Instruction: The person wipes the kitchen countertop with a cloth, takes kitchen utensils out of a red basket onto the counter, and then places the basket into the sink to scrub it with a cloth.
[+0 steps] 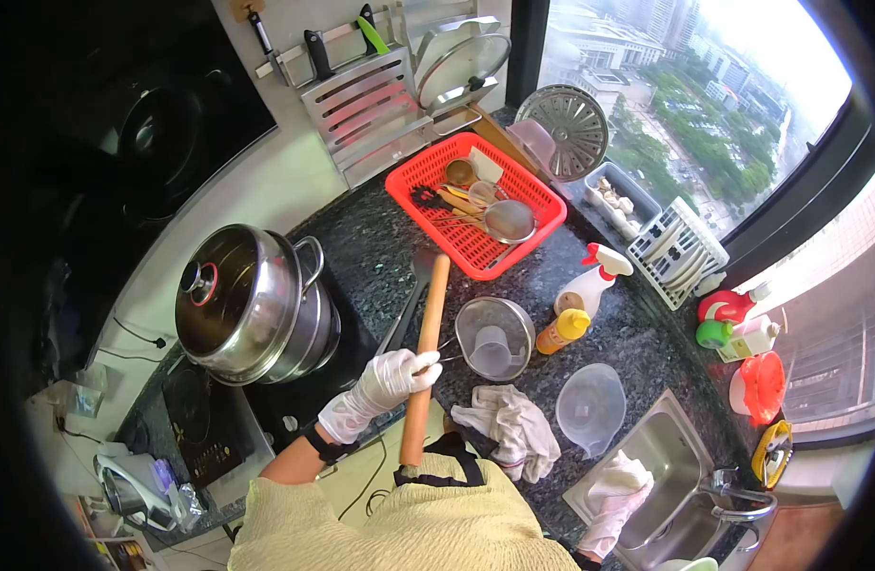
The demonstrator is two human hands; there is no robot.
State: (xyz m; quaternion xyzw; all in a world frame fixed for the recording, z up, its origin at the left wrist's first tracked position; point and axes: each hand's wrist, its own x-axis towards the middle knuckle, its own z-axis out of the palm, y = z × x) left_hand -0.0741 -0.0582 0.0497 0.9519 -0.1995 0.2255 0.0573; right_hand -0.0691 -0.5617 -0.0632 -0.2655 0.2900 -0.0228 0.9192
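Observation:
My left hand (395, 377), in a thin white glove, is closed around a long wooden rolling pin (435, 314). The pin stands nearly upright in view, its lower end close to my apron. At the edge of the sink (580, 498) is my gloved right hand (620, 512), with a bunched white cloth (622, 474) in its fingers. Another crumpled white towel (510, 430) lies on the counter between my hands. A strainer-like bowl (495, 328) with a clear measuring cup (492, 354) inside stands beyond it. A clear plastic bowl (591, 404) sits near the sink.
A steamer pot (256, 305) stands on the stove at left. A red basket (428, 221) of utensils is at the back. The spray bottle (587, 285) and yellow-capped bottle (563, 331) stand mid-counter, a dish rack (678, 252) by the window, the faucet (737, 500) at right.

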